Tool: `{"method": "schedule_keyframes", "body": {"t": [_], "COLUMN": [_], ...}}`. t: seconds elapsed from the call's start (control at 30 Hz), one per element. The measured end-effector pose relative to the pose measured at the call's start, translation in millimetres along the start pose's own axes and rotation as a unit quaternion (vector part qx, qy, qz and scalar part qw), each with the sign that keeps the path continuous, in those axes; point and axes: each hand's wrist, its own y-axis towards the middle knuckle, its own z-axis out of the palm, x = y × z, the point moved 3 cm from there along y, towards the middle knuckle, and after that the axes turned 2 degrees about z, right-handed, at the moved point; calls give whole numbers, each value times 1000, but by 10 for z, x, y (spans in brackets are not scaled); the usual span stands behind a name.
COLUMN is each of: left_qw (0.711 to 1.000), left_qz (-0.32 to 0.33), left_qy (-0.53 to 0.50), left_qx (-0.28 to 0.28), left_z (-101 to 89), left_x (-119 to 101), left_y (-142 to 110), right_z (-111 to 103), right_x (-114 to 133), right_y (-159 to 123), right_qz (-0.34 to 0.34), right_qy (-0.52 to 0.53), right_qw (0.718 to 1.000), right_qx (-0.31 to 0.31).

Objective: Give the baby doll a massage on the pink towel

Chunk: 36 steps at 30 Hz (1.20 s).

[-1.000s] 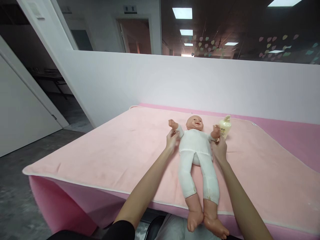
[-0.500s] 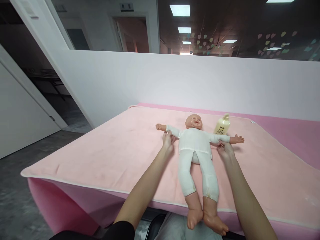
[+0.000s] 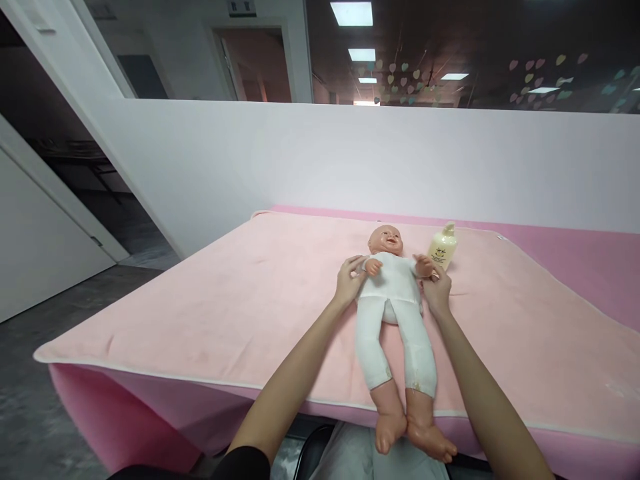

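A baby doll (image 3: 395,313) in a white suit lies on its back on a pink towel (image 3: 240,313), head away from me, bare feet hanging over the near edge. My left hand (image 3: 349,283) is closed round the doll's arm on the left side and holds it folded in over the chest. My right hand (image 3: 437,290) grips the doll's other arm the same way, by its wrist. A cream pump bottle (image 3: 443,247) stands just beyond my right hand, beside the doll's head.
The towel covers a pink padded table (image 3: 590,267) set against a low white partition wall (image 3: 350,160) with glass above. At the left, grey floor (image 3: 30,360) and an open doorway. A black chair edge (image 3: 310,453) shows below the table's near edge.
The doll's arms went from raised, to spread out flat, to folded in over its chest. Both my hands moved inward with them.
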Motion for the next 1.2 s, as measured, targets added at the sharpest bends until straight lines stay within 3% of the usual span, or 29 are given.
{"method": "schedule_keyframes", "body": {"t": [0.07, 0.13, 0.23, 0.27, 0.33, 0.47, 0.57, 0.63, 0.7, 0.83, 0.9, 1.0, 1.07, 1.2], "left_qw": [991, 962, 919, 915, 929, 986, 988, 977, 980, 989, 968, 905, 885, 924], "left_qz": [-71, -145, -216, -221, -203, -77, 67, 118, 104, -34, -130, -252, -280, -224], "left_qy": [-105, -206, -268, -260, -212, -28, 131, 178, 170, 31, -85, -218, -245, -189], "left_qx": [-49, -104, -193, -214, -226, -144, -38, 7, -14, -140, -196, -264, -279, -248], "left_z": [-72, -161, -296, -326, -342, -197, -34, 24, -1, -187, -286, -396, -427, -371], "left_x": [75, 155, 234, 240, 222, 99, -20, -57, -47, 100, 218, 369, 409, 336], "left_y": [45, 82, 104, 105, 104, 56, -32, -71, -54, 72, 117, 122, 112, 96], "right_z": [-91, -172, -238, -244, -230, -94, 47, 83, 47, -119, -191, -259, -274, -232], "right_x": [-71, -137, -211, -221, -204, -60, 54, 85, 76, -45, -109, -175, -193, -147], "right_y": [57, 93, 106, 106, 108, 46, -62, -103, -73, 79, 120, 119, 106, 88], "right_qz": [118, 214, 306, 308, 256, 54, -103, -156, -139, 48, 143, 239, 255, 179], "right_qy": [102, 185, 234, 228, 191, -12, -170, -209, -187, -28, 59, 122, 112, -28], "right_qw": [985, 951, 908, 909, 935, 997, 978, 960, 970, 997, 983, 952, 949, 976], "right_qx": [-72, -129, -164, -165, -153, -56, 65, 101, 71, -50, -100, -145, -149, -119]}}
